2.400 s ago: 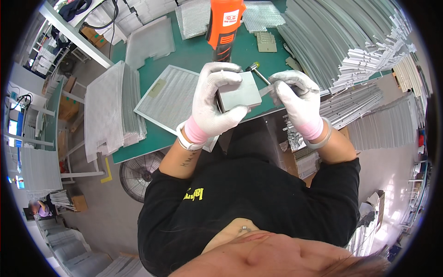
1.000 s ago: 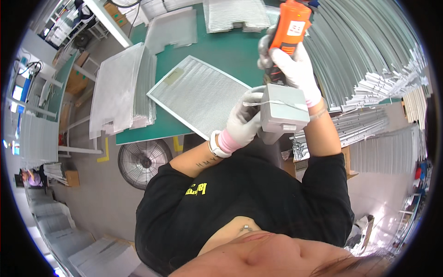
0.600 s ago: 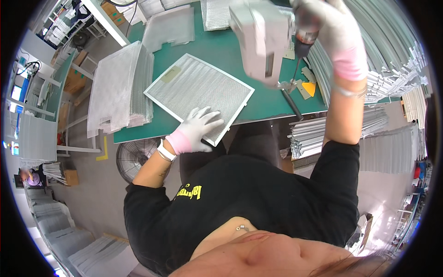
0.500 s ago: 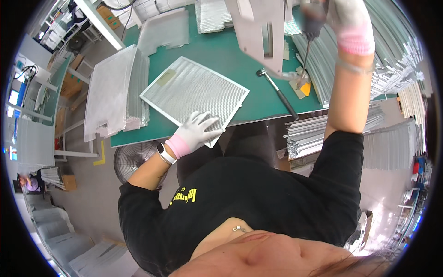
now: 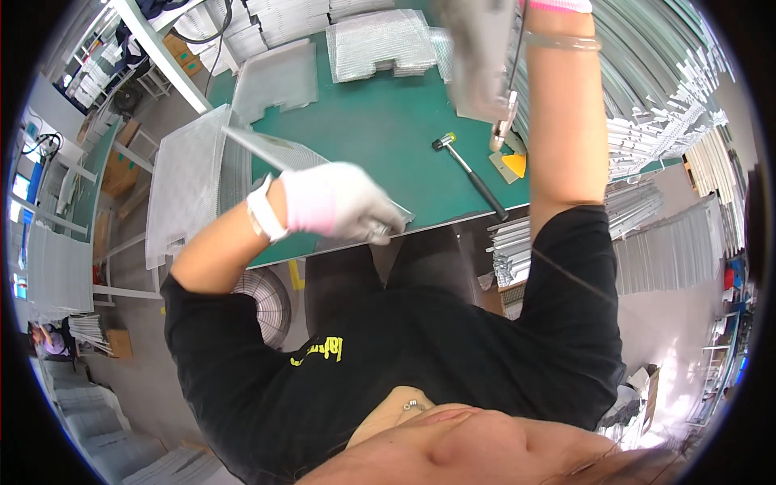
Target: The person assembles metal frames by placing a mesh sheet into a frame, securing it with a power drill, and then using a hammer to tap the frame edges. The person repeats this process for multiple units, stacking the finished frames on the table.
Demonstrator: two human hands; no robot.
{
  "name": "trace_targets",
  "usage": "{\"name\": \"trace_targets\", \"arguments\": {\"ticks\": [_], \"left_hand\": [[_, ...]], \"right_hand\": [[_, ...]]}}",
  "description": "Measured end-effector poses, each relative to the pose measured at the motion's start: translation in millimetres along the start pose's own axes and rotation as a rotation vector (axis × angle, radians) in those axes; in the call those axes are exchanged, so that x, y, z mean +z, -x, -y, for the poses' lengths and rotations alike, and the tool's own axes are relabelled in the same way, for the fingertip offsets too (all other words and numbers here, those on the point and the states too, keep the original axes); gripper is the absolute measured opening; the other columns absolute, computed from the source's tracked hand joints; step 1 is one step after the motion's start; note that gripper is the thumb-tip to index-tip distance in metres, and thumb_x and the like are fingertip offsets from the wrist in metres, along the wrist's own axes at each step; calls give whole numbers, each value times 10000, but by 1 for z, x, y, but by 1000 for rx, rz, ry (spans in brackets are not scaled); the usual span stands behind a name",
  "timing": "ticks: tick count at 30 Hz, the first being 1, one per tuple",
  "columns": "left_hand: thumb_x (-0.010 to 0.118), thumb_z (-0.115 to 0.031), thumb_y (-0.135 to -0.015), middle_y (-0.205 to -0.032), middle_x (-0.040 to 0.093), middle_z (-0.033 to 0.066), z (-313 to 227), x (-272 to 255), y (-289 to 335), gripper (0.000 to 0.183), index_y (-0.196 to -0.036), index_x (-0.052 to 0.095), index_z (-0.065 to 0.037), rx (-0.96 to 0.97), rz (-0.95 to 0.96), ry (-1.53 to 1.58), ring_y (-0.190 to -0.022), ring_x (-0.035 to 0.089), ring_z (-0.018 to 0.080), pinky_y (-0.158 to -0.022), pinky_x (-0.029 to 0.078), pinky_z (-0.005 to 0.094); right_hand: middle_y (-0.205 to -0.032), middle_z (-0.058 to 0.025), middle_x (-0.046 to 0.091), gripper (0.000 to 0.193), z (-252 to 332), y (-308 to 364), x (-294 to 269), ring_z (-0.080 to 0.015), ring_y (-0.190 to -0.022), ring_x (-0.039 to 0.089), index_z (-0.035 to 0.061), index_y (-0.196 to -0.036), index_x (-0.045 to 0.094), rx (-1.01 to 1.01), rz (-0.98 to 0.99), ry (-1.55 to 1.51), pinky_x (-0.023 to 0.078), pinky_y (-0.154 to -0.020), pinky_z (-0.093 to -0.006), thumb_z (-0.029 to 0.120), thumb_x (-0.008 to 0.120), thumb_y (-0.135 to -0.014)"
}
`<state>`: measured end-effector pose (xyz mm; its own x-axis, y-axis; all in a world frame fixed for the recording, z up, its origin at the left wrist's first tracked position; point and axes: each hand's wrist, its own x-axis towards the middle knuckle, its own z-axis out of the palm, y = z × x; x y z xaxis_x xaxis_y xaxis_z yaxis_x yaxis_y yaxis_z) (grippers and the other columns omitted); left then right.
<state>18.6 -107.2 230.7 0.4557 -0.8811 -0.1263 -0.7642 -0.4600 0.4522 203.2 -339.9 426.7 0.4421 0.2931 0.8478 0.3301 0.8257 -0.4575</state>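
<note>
My left hand (image 5: 352, 202), in a white glove with a pink cuff, has its fingers curled round the near edge of a framed mesh panel (image 5: 279, 149). The panel is tilted up and seen almost edge-on over the green table (image 5: 388, 121). At the upper edge only the pink cuff of my right glove (image 5: 562, 5) shows, so its fingers are hidden. Below and left of that cuff is a blurred light-grey machine part (image 5: 481, 65), with a thin rod and metal tip (image 5: 503, 125) beside it. A black-handled hammer (image 5: 477, 182) lies near the table's front edge.
Mesh sheets (image 5: 190, 182) are stacked at the left end, with more sheets (image 5: 279, 81) and another stack (image 5: 380, 48) behind. A yellow scraper (image 5: 515, 166) lies right of the hammer. Long metal strips (image 5: 647, 73) fill the right side. A fan (image 5: 271, 311) stands below the table.
My left hand has gone from resting flat on the panel to gripping its edge, and the panel has tipped up. My right hand has moved up and left, mostly out of view.
</note>
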Motion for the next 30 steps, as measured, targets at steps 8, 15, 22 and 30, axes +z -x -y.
{"name": "trace_targets", "arguments": {"ticks": [8,15,22,30], "left_hand": [[773,-332,-741,-742,634,75,35,-17,-65,262,-810,680,-97,100,-612,-522,-746,635,289,-753,503,420],[769,-370,-723,-781,579,57,31,38,-104,286,-741,668,-102,-103,-1278,-432,-861,575,288,-1112,314,554],[739,-264,-758,-789,606,48,38,53,-105,130,-797,709,-144,-275,-1156,-313,-836,580,295,-909,367,516],[696,-300,-808,-836,640,45,37,52,-102,285,-1068,759,-203,-284,-1126,-346,-887,588,313,-889,360,526]], "right_hand": [[-834,-16,616,108,-5,1,-13,-86,-656,590,92,-1041,589,0,-58,-15,482,-489,-208,142,656,-973],[-842,-2,613,97,6,15,18,-83,-649,584,108,-1044,590,11,84,-38,466,-479,-200,146,652,-979],[-821,15,615,76,-24,50,54,-102,-650,598,168,-1044,596,127,-92,132,489,-511,-222,213,634,-996],[-828,-24,615,120,-47,71,34,-108,-650,589,118,-1042,587,132,-146,118,499,-560,-212,220,637,-1003]]}}
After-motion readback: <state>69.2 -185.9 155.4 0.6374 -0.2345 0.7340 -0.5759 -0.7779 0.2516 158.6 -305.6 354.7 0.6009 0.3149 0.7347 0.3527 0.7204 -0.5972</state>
